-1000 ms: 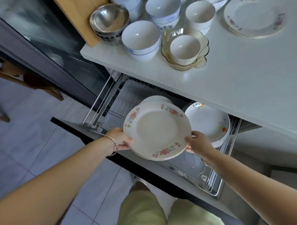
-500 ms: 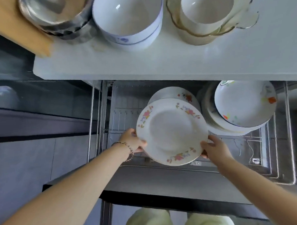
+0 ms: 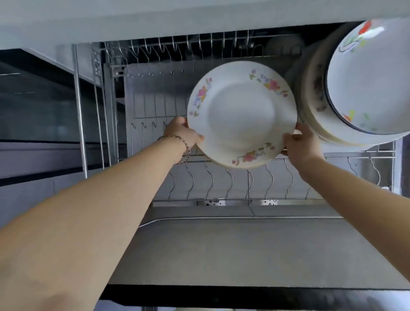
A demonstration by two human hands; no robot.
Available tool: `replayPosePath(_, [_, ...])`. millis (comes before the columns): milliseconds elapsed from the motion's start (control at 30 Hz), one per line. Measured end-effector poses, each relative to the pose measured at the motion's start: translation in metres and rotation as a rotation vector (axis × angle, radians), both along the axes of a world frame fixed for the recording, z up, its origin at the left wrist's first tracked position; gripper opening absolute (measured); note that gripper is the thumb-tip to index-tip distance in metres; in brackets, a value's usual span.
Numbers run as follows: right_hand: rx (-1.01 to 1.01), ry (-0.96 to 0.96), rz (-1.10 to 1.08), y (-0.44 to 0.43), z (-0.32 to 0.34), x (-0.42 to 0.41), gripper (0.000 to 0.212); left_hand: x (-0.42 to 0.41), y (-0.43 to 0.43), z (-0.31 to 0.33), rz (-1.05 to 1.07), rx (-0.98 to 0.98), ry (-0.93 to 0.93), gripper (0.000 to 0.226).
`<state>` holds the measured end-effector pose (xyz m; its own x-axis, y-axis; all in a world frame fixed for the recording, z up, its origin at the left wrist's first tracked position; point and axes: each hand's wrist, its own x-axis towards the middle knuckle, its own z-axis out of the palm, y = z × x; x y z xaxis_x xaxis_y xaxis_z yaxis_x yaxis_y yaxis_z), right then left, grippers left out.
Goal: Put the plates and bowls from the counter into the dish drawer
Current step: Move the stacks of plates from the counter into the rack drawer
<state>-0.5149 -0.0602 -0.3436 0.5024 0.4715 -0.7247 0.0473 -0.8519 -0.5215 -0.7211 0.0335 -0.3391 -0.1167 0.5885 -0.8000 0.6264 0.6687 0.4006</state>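
Both forearms reached forward from the lower corners of the view, almost straight, into the pulled-out metal wire dish drawer [image 3: 224, 198]. The left hand [image 3: 183, 132] gripped the left rim of the round white plate with pink flowers on its border [image 3: 242, 113], the thumb on the front face and the fingers hidden behind it. A thin braided bracelet [image 3: 178, 142] lay round that wrist. The right hand [image 3: 301, 145] gripped the lower right rim in the same way. The plate stood tilted with its face toward the camera, over the row of wavy wire dividers [image 3: 209, 181]. Whether it touched the rack could not be told. Its right rim was just beside a leaning stack of white patterned plates [image 3: 372, 82] at the right end of the drawer. To the left of the plate, bare wire slots [image 3: 146, 125] ran on to the side rail. The pale tabletop edge [image 3: 193, 12] overhung the back of the drawer, and the grey drawer front [image 3: 227, 248] lay under the forearms.
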Motion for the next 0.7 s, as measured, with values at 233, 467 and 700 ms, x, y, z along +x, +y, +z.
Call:
replayPosePath(233, [-0.067, -0.143, 0.044, -0.01, -0.02, 0.006, 0.035, 0.015, -0.006, -0.005, -0.236, 0.083, 0.227, 0.044])
replayPosePath(467, [-0.013, -0.051, 0.005, -0.014, -0.025, -0.001, 0.041, 0.027, -0.013, -0.003, -0.303, 0.134, 0.376, 0.042])
replayPosePath(700, [-0.026, 0.008, -0.068, -0.014, -0.025, -0.013, 0.043, 0.031, -0.018, -0.001, 0.081, 0.089, 0.057, 0.059])
